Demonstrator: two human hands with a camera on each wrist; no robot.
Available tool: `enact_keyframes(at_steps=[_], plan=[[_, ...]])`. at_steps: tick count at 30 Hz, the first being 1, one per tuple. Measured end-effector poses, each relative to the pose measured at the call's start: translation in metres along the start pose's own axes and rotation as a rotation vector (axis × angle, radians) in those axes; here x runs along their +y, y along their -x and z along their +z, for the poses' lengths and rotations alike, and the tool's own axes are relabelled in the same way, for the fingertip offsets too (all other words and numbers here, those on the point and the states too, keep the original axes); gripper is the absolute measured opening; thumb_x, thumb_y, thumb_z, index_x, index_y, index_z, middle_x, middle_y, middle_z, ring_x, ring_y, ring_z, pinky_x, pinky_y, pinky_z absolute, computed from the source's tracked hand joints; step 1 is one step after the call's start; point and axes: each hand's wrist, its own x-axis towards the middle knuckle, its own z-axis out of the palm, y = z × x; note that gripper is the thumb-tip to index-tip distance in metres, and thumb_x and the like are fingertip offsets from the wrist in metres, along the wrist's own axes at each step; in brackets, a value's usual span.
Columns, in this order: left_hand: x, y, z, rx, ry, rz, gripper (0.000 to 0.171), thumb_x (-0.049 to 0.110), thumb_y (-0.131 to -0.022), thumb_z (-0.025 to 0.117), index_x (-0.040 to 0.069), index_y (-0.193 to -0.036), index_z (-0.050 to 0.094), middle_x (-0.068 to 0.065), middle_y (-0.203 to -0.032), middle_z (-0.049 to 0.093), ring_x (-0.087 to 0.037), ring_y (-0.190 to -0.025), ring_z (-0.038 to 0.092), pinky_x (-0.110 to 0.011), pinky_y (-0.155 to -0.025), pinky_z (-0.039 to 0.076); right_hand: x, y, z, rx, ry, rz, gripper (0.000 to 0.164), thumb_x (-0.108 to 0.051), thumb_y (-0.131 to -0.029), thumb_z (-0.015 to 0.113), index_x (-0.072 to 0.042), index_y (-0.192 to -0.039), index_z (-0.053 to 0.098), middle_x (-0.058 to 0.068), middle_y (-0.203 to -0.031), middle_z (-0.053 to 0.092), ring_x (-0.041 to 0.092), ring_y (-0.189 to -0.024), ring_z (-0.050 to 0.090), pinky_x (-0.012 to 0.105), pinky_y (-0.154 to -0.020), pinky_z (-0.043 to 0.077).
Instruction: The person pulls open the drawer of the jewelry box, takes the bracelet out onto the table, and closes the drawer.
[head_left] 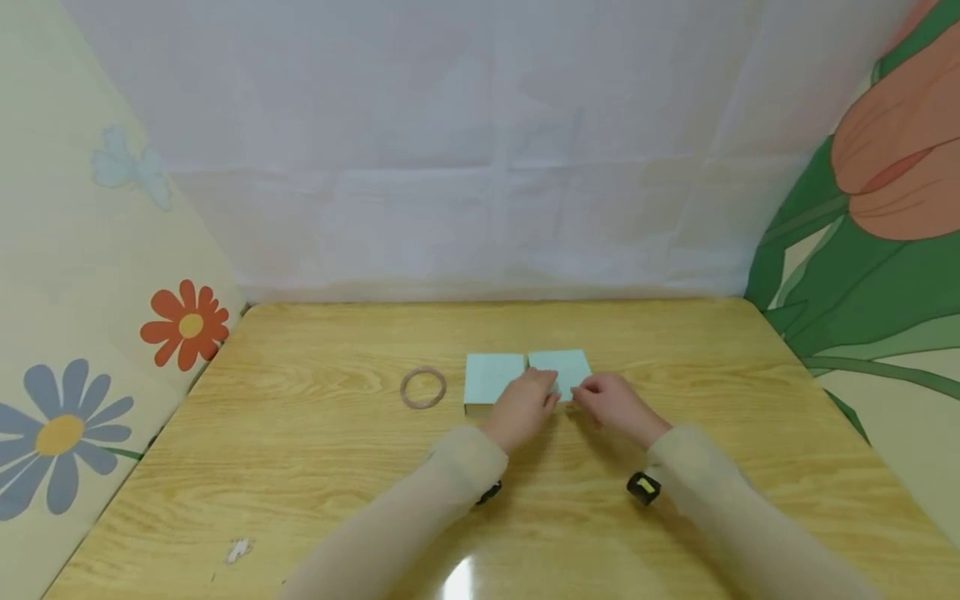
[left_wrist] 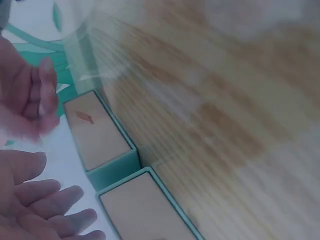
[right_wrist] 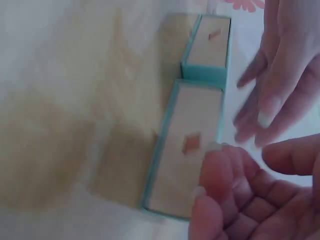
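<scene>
Two pale-blue boxes lie side by side on the table, the left box (head_left: 491,373) close beside the right box (head_left: 567,363). Tan sides edged in teal show in the wrist views; the right box (right_wrist: 197,112) bears a small orange mark. Over the inner part of the right box is my left hand (head_left: 522,407), its fingers spread in the left wrist view with nothing held. My right hand (head_left: 617,407) is at that box's near right corner. In the right wrist view its fingers are loosely bent, thumb apart from them, and nothing sits between.
A thin brownish ring (head_left: 424,369) lies flat to the left of the boxes. The wood-grain table (head_left: 322,467) ends at a white cloth backdrop (head_left: 420,225), with flower-patterned panels on both sides. Near the front left is a small white patch (head_left: 238,550).
</scene>
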Motion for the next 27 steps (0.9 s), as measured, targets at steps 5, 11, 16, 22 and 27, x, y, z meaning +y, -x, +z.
enact_keyframes(at_steps=[5,11,16,22,27], plan=[[0.002,-0.005,0.007,-0.033,-0.143,-0.024,0.042,0.023,-0.103,0.05,0.001,-0.138,0.05,-0.013,-0.143,0.05,-0.031,-0.133,0.043,-0.041,-0.106,0.041,0.007,0.009,0.011,-0.033,-0.038,0.087,0.039,-0.013,-0.098,0.051,-0.002,-0.061,0.053,-0.001,-0.045,0.048,0.01,-0.041,0.046,0.025,-0.043,0.041],[-0.003,-0.011,0.017,-0.062,-0.205,-0.042,0.05,0.03,-0.105,0.044,0.001,-0.145,0.041,-0.016,-0.15,0.039,-0.033,-0.139,0.033,-0.048,-0.109,0.036,0.01,0.014,0.02,0.009,-0.132,0.185,0.038,-0.016,-0.098,0.051,0.001,-0.065,0.058,0.003,-0.05,0.053,0.011,-0.038,0.051,0.026,-0.039,0.048],[-0.008,-0.018,0.019,-0.072,-0.218,-0.049,0.053,0.034,-0.105,0.04,0.002,-0.148,0.038,-0.015,-0.153,0.034,-0.032,-0.142,0.027,-0.048,-0.113,0.029,0.013,0.015,0.025,-0.007,-0.186,0.246,0.034,-0.017,-0.099,0.049,0.001,-0.072,0.06,0.006,-0.055,0.057,0.012,-0.04,0.053,0.026,-0.039,0.049],[-0.008,-0.025,0.02,-0.079,-0.23,-0.072,0.056,0.039,-0.105,0.037,0.005,-0.15,0.035,-0.011,-0.156,0.029,-0.028,-0.144,0.023,-0.048,-0.115,0.023,0.016,0.015,0.03,-0.013,-0.259,0.256,0.034,-0.018,-0.1,0.049,0.003,-0.075,0.06,0.006,-0.056,0.059,0.01,-0.04,0.054,0.025,-0.039,0.05],[-0.008,-0.031,0.022,-0.098,-0.242,-0.073,0.057,0.041,-0.105,0.036,0.008,-0.151,0.033,-0.007,-0.158,0.025,-0.026,-0.145,0.02,-0.048,-0.116,0.021,0.016,0.015,0.032,-0.014,-0.312,0.261,0.034,-0.016,-0.101,0.046,0.006,-0.082,0.062,0.006,-0.057,0.061,0.011,-0.042,0.056,0.025,-0.04,0.05]])
